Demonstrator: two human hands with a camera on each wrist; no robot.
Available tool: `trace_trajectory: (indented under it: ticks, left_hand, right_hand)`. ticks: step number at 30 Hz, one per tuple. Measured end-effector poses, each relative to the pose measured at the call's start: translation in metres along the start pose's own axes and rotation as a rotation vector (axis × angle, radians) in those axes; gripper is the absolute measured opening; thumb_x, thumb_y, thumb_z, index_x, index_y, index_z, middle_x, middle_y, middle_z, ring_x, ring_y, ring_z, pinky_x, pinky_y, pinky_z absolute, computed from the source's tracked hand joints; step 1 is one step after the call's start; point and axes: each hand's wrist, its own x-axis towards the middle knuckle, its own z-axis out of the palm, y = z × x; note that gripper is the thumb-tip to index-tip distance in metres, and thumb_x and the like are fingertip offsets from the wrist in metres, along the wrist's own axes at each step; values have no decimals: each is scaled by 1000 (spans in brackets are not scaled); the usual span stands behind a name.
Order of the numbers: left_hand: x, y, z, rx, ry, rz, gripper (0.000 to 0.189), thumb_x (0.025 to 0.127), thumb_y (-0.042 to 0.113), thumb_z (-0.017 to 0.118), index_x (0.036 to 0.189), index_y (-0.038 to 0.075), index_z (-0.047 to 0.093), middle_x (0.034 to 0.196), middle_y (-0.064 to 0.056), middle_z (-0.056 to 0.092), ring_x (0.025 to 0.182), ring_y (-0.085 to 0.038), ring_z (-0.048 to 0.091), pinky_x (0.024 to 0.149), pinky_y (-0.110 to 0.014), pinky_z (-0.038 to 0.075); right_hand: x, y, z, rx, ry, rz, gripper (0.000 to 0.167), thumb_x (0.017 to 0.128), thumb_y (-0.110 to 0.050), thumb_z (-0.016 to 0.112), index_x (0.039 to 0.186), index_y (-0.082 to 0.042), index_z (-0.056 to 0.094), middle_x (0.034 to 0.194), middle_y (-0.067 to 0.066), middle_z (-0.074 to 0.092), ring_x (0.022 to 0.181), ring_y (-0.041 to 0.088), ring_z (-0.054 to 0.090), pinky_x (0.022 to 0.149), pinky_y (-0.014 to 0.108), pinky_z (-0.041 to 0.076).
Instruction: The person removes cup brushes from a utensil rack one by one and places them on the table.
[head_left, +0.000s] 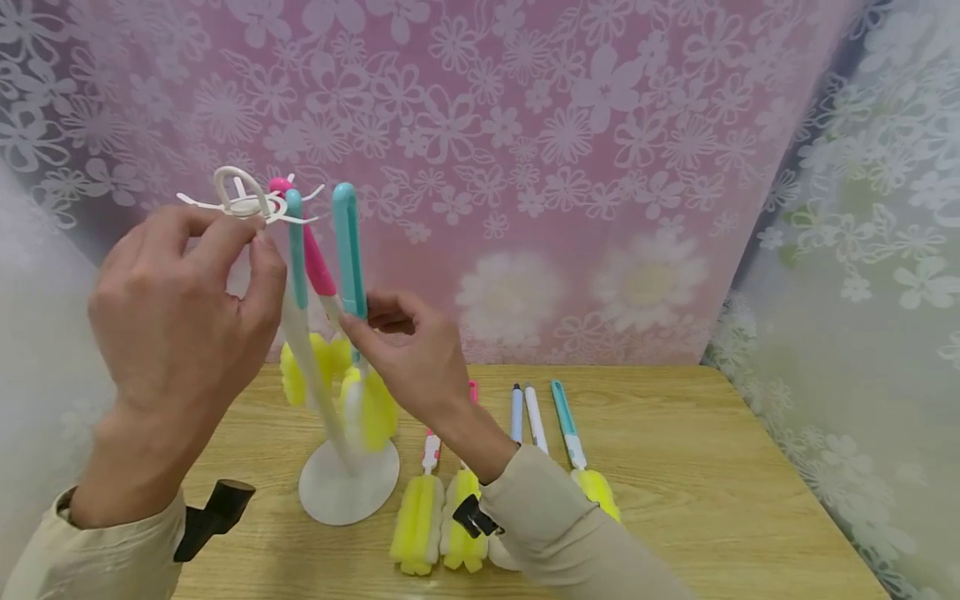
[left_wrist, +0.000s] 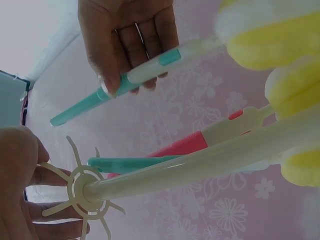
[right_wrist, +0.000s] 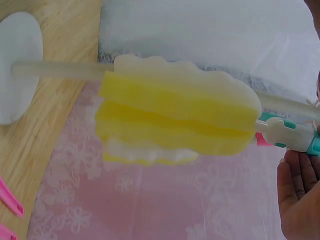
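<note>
While our left hand (head_left: 183, 304) works at the upper left of the frame, its thumb and forefinger pinch the rim of the radial, pronged rack (head_left: 243, 206) that tops a white plastic stand (head_left: 324, 400). We see the stand's slim pole lean slightly and run down to a flat, round white base (head_left: 348, 500) at the lower left of centre. Our right hand (head_left: 416, 358), left of the frame's middle, has thumb and fingers closed around a teal-handled brush with a yellow-and-white sponge head (head_left: 348, 242). This brush stands nearly upright beside the pole, its handle apart from the prongs in the left wrist view.

Between it and our left hand, we find a second brush with a slim teal handle (head_left: 297, 258) and another with a bright pink handle (head_left: 317, 258), both with their tops among the prongs.

On the light wood-grain table (head_left: 675, 483), at the lower centre, lie two yellow-and-white sponge brushes (head_left: 416, 525) side by side. Just right of our right wrist are a pale blue handle (head_left: 517, 412), a white handle (head_left: 535, 417) and a teal-and-white brush (head_left: 564, 412); our beige sleeve (head_left: 555, 517) hides what lies below the first two.
</note>
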Motion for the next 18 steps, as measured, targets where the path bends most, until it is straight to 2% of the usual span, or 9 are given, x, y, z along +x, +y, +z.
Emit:
trace_trajectory:
  ticks: [5,10,13,18]
  left_hand:
    - [-2,-1,0,3,4,-15,40,92,28,41,97,4,74,84,-18,60,72,-38,56,61,-53,41]
    - [-4,-1,1,4,1,-20,41,92,28,41,96,4,74,84,-18,60,71,-38,55,61,-53,41]
    - [-5,0,2,3,0,-18,42,92,28,40,97,3,73,84,-19,59,71,-38,55,61,-53,41]
    - [-6,-1,3,7,9,-15,43,93,29,40,96,3,73,83,-19,59,72,-39,55,61,-53,41]
  right_hand:
    - [1,3,-28,-16,42,-53,21,87,-19,70,103,-6,67,90,0,67,82,11,63,78,28,54]
    - [1,13,-67,-80,115,-106,18,87,-15,70,100,-4,68,89,3,67,80,15,64,76,32,54]
    - [-2,22,-95,-112,170,-74,18,87,-14,70,100,-2,67,90,6,68,80,16,65,77,32,54]
    - [-10,41,-144,-164,258,27,24,87,-19,70,102,0,67,92,9,67,83,18,65,76,28,53]
